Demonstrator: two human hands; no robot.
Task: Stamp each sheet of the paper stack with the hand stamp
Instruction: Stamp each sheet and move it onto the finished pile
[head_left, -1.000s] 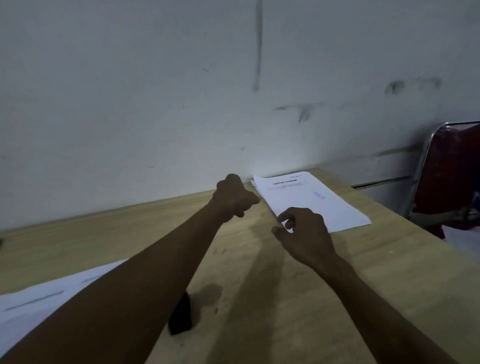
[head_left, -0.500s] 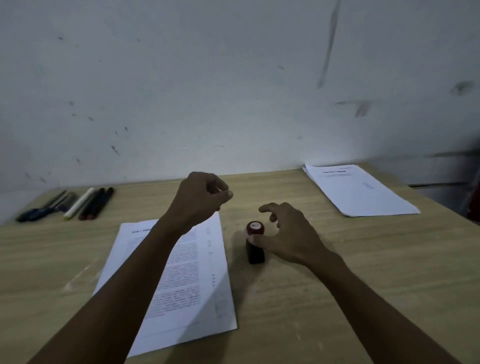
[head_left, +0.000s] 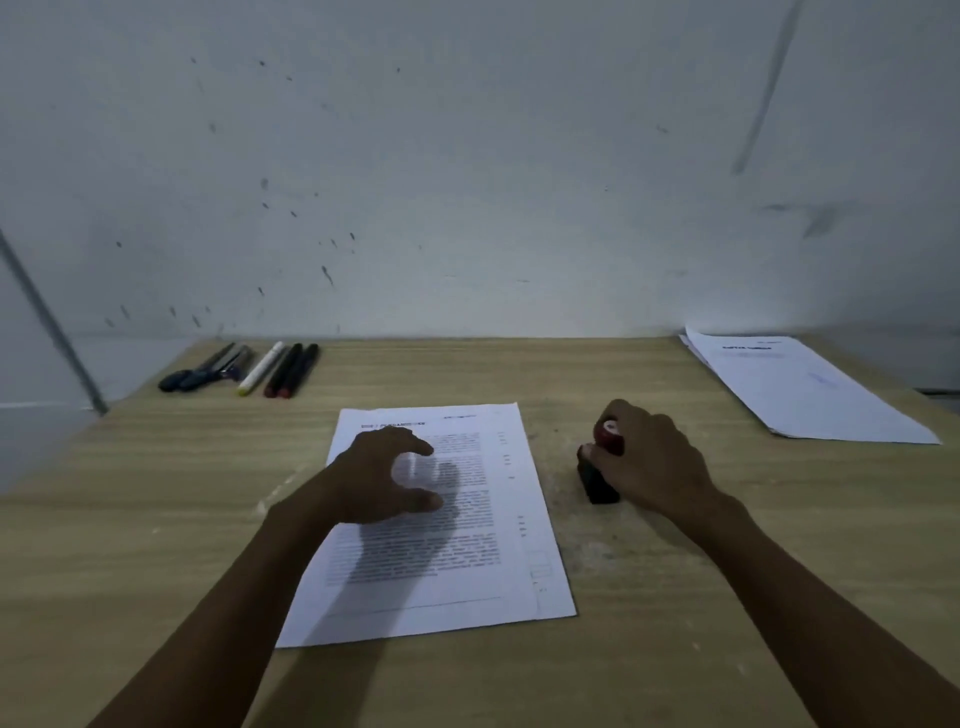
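Note:
A stack of printed white sheets (head_left: 498, 566) lies in the middle of the wooden table (head_left: 156, 519). My left hand (head_left: 382, 475) hovers just over its upper half, fingers spread, casting a shadow on the text. To the right of the stack stands the hand stamp (head_left: 597, 480), black with a red top. My right hand (head_left: 652, 462) is closed around it while its base rests on the table. A second pile of sheets (head_left: 810, 395), the top one bearing a faint blue mark, lies at the far right corner.
Several pens and markers (head_left: 249, 366) lie in a row at the back left of the table. A scuffed white wall (head_left: 467, 156) rises right behind the table's far edge. The table's left edge runs close to the pens.
The view swung left from the far-right pile to the middle stack. My right hand came down and closed on the stamp. My left hand opened and lowered over the printed sheet.

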